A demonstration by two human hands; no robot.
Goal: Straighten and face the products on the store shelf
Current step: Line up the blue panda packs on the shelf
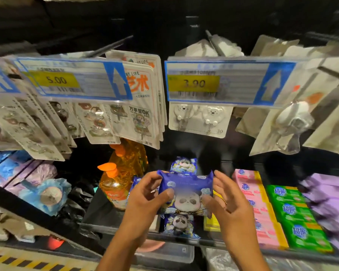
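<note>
A blue wipes pack with a panda print (186,189) is lifted above the lower shelf at the centre of the head view. My left hand (145,196) grips its left edge, thumb across the front. My right hand (226,200) holds its right edge with the fingers spread behind and the thumb on the front. Beneath it on the black shelf (98,214) lies another panda pack (179,224). A third panda pack (183,164) sits further back.
Two orange pump bottles (115,184) stand to the left of the packs. Pink soap boxes (255,204), green soap boxes (294,214) and purple packs (329,196) lie to the right. Carded hooks (137,106) hang above behind price tags (219,83). A blue mesh sponge (47,194) lies at left.
</note>
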